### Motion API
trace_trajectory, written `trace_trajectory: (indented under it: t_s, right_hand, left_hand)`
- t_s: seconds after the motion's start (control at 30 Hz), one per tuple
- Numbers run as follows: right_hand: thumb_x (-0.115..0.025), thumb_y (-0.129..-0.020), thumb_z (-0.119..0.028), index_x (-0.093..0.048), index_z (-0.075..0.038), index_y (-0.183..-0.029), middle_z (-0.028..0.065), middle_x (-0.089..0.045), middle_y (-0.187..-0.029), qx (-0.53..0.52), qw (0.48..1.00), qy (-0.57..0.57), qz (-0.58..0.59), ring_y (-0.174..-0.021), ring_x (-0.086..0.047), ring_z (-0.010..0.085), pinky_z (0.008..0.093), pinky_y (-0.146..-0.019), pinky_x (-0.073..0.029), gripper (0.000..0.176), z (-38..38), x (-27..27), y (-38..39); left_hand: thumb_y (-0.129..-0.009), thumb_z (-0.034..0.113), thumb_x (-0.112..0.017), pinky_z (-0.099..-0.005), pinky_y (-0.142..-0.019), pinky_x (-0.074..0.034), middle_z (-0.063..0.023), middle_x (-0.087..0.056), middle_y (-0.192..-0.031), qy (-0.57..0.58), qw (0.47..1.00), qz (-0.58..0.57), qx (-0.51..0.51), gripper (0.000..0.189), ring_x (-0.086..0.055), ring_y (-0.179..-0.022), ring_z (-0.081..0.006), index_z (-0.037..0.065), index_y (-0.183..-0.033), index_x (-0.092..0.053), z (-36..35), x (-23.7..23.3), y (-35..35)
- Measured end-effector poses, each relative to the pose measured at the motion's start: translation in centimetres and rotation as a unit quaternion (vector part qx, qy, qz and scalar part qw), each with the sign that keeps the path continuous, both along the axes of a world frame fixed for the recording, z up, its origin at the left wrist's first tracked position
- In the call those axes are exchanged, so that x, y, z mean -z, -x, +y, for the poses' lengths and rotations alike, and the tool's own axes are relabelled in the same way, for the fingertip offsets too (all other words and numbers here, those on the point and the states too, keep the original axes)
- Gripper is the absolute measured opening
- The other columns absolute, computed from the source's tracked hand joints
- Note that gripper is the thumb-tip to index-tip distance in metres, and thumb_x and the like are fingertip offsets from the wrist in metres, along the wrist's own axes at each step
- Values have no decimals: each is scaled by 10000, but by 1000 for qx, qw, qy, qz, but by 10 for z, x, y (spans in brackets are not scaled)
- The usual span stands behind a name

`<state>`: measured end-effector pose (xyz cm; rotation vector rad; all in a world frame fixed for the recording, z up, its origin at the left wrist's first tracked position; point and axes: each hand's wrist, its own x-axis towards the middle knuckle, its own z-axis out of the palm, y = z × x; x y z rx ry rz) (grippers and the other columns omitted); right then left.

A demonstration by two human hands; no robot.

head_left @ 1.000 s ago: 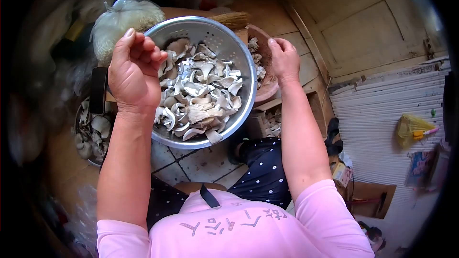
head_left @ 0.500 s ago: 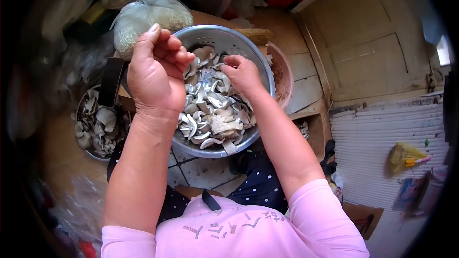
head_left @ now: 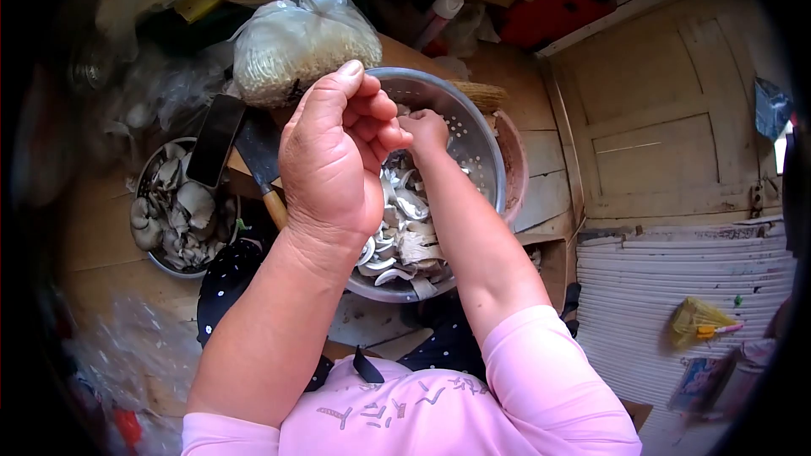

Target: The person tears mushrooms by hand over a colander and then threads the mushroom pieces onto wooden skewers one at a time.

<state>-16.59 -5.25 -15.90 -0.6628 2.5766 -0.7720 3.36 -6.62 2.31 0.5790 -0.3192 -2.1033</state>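
Observation:
My left hand (head_left: 338,152) is raised over the left part of a metal colander (head_left: 492,152), palm turned right. Its fingers are loosely curled and I see nothing in them. My right hand (head_left: 428,131) is inside the colander's far part with its fingers drawn together. Their tips are hidden behind my left fingers, so whatever they hold does not show. Torn grey-white oyster mushrooms (head_left: 414,241) fill much of the colander, which sits between my knees.
Whole mushrooms (head_left: 193,203) lie in a bowl at left. Near it are a phone (head_left: 217,142) and a cleaver (head_left: 259,148) with a wooden handle. A filled plastic bag (head_left: 304,46) stands behind. A pink basin (head_left: 514,169) is partly behind the colander, beside a corncob-like object (head_left: 480,95).
The view has shifted, so the colander appears lower and further right. My right fingers have drawn together, and my two hands are closer, overlapping in view. My left hand remains raised.

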Motion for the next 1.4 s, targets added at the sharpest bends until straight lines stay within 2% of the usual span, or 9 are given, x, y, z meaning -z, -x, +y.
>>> trace_trajectory:
  t_s: [0.2,0.27,0.43,0.5,0.6,0.63,0.8,1.07,1.4]
  right_hand:
    - [-678,-677,-247,-628,-43,-780,127,-664,-787,14,994,103,24,-730,-633,279,373,-723,-506,234,25,-26,-5]
    - [-694,-707,-191,-625,-13,-776,82,-643,-711,-40,979,159,124,-648,-603,158,306,-647,-499,203,40,-47,0]
    - [-673,-742,-129,-601,-17,-817,33,-622,-719,-52,959,261,96,-624,-583,114,262,-598,-487,153,86,-102,-9]
    - [-655,-787,-99,-592,-26,-858,18,-603,-728,-8,936,340,-91,-607,-566,99,235,-569,-473,120,106,-119,-18]
    - [-645,-830,-87,-584,-29,-891,24,-600,-738,15,909,375,-180,-597,-557,88,214,-555,-465,104,135,-152,-47]
    - [-647,-835,-87,-584,-27,-892,26,-602,-740,22,892,397,-214,-599,-560,88,214,-558,-469,105,143,-155,-53]
    - [-651,-849,-102,-590,-25,-927,30,-615,-787,18,877,418,-236,-624,-562,81,205,-564,-461,125,169,-167,-66]
    - [-657,-870,-104,-611,-16,-944,8,-622,-787,-62,880,382,-276,-636,-535,44,189,-562,-443,124,175,-168,-55]
    - [-700,-845,-92,-643,13,-961,32,-641,-769,-70,863,390,-314,-615,-566,70,201,-548,-460,166,177,-173,-50]
  left_hand:
    - [-905,239,-591,-269,-561,-538,-53,-610,-706,24,1000,12,-9,210,-582,-563,-133,36,-856,-614,4,11,2]
    - [-905,242,-592,-265,-562,-536,-49,-610,-710,29,999,9,-11,209,-584,-570,-132,40,-856,-614,7,9,4]
    - [-866,183,-615,-266,-678,-490,-4,-607,-834,125,976,-171,54,169,-575,-718,-107,61,-981,-590,18,6,17]
    - [-757,117,-704,-302,-802,-478,-93,-566,-1072,263,911,-299,109,466,-546,-960,-155,19,-1176,-527,27,17,23]
    - [-728,114,-754,-310,-820,-489,-145,-546,-1154,439,755,-453,181,600,-551,-1020,-196,19,-1256,-487,48,24,30]
    - [-709,179,-731,-334,-852,-494,-184,-608,-1072,409,796,-399,200,526,-616,-969,-245,-14,-1163,-549,56,32,33]
    - [-767,115,-695,-246,-645,-483,-41,-645,-786,349,863,-273,243,222,-577,-715,-89,14,-958,-645,75,27,36]
    - [-755,122,-694,-224,-617,-472,-20,-627,-747,339,835,-312,302,204,-565,-690,-63,12,-922,-652,73,16,35]
    - [-722,187,-639,-219,-483,-403,-20,-614,-712,248,879,-263,310,271,-532,-588,-78,27,-940,-649,68,29,38]
